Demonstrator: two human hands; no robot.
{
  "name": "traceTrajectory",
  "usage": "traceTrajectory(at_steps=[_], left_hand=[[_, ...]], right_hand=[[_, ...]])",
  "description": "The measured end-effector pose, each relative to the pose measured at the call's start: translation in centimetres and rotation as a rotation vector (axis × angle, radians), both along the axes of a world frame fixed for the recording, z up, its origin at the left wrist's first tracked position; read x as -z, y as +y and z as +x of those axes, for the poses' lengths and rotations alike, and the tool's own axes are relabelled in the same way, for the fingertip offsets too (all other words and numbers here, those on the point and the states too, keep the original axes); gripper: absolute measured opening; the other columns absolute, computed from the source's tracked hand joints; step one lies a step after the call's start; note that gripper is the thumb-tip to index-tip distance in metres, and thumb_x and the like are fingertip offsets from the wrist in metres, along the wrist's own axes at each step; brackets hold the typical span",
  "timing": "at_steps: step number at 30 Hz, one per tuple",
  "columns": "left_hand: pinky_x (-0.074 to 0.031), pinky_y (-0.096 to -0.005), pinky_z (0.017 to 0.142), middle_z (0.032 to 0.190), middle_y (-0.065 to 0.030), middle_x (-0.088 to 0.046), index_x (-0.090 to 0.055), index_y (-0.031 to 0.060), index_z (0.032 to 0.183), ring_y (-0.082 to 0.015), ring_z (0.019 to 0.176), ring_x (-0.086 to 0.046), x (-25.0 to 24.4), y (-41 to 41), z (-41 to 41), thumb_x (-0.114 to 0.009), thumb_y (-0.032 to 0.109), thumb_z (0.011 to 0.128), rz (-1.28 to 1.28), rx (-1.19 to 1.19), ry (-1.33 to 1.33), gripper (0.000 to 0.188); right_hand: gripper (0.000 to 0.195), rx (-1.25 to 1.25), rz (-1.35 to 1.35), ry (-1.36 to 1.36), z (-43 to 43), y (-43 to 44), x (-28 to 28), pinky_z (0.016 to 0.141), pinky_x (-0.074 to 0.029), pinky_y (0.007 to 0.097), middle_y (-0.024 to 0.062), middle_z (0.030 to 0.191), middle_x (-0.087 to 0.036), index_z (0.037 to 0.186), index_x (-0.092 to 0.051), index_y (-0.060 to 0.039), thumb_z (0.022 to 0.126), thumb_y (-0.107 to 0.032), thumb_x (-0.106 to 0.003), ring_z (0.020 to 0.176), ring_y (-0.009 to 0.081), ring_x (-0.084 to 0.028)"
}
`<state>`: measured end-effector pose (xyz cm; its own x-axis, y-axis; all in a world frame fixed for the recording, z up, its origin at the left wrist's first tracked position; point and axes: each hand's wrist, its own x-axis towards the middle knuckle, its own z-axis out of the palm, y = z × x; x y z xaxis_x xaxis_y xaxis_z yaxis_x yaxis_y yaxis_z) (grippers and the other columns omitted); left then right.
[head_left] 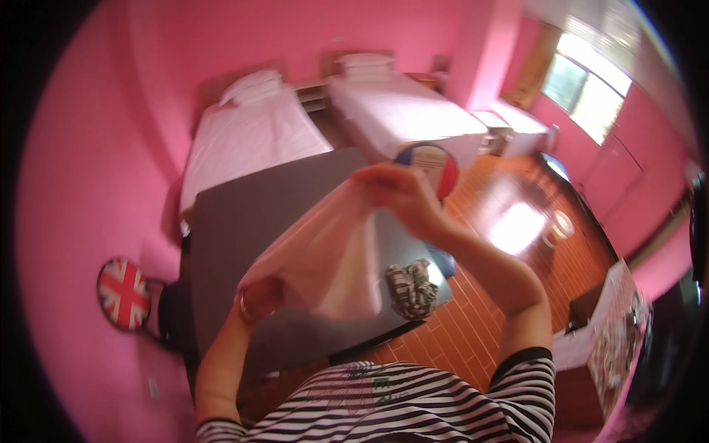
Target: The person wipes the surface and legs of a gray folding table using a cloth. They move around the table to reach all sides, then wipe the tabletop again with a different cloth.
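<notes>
A thin, pale pink cloth (332,260) is stretched between my two hands above a dark grey table (232,221). My right hand (390,185), raised at the table's far right part, grips one upper end of it. Lower and to the left, my left hand (263,299) is at the cloth's other end, its fingers partly hidden by the fabric. The cloth's lower part hangs loose between them. A crumpled dark-and-light patterned cloth (412,288) lies on the table's right side, near the edge, apart from the pink one.
Two beds with pale covers (255,133) (404,111) stand beyond the table. A chair with a Union Jack back (124,293) is at the left, and a round-backed chair (429,166) at the far right edge. A cluttered side table (615,332) stands right, on the tiled floor (460,338).
</notes>
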<state>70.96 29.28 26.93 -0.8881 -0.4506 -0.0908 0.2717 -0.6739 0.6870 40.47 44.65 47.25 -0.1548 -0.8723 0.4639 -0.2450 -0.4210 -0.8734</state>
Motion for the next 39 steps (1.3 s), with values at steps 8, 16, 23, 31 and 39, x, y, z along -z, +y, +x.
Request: traceTrajectory(at_steps=[8,16,23,31,39], left_hand=[[-0.052,-0.0343,0.087,0.108,-0.0077,-0.066,-0.059,0.0011,0.113,-0.0172,0.097,-0.064,-9.3,4.6,3.8,-0.058,0.018,0.095,-0.424,-0.390,-0.282,0.025],[-0.053,-0.0293,0.074,0.095,-0.0037,-0.066,-0.063,-0.0013,0.105,-0.0126,0.084,-0.064,-14.2,-0.4,4.7,-0.058,0.021,0.095,-0.890,-0.569,-0.836,0.025],[-0.048,-0.0248,0.072,0.086,-0.0020,-0.065,-0.066,0.0001,0.097,-0.0085,0.077,-0.058,-17.5,-4.2,6.1,-0.060,0.024,0.093,-0.940,-0.755,-0.813,0.025],[-0.050,-0.0313,0.072,0.085,-0.0067,-0.068,-0.066,-0.0020,0.099,-0.0131,0.078,-0.062,-1.8,8.6,14.0,-0.069,0.023,0.084,-0.854,-0.457,-1.286,0.029],[-0.031,-0.0439,0.109,0.141,-0.0218,-0.040,-0.050,0.0057,0.133,-0.0416,0.130,-0.038,16.8,10.5,5.6,-0.062,0.004,0.082,-1.426,-0.715,-1.393,0.053]], right_hand=[[0.046,-0.090,0.123,0.700,-6.3,-1.4,2.1,0.077,-0.045,0.0256,0.0025,0.103,-0.060,0.123,-0.059,-0.0019,0.079,-0.008,-0.071,0.087,0.0082,-0.054],[0.029,-0.124,0.243,0.429,-8.4,-10.2,4.8,0.064,-0.047,0.0243,0.0013,0.079,-0.062,0.107,-0.067,0.0020,0.081,-0.010,-0.071,0.072,0.0080,-0.055],[0.028,-0.143,0.118,-0.015,-6.2,-15.7,5.7,0.070,-0.049,0.0235,0.0038,0.090,-0.066,0.110,-0.065,0.0036,0.085,-0.007,-0.067,0.077,0.0087,-0.059],[0.026,-0.396,0.673,0.065,-3.9,-2.9,24.1,0.089,-0.051,0.0290,0.0074,0.109,-0.068,0.114,-0.064,0.0000,0.088,-0.002,-0.063,0.101,0.0149,-0.062],[0.057,0.071,0.249,0.465,6.9,-6.3,39.7,0.099,-0.042,0.0420,0.0189,0.137,-0.043,0.131,-0.046,-0.0014,0.077,-0.001,-0.065,0.126,0.0347,-0.042]])
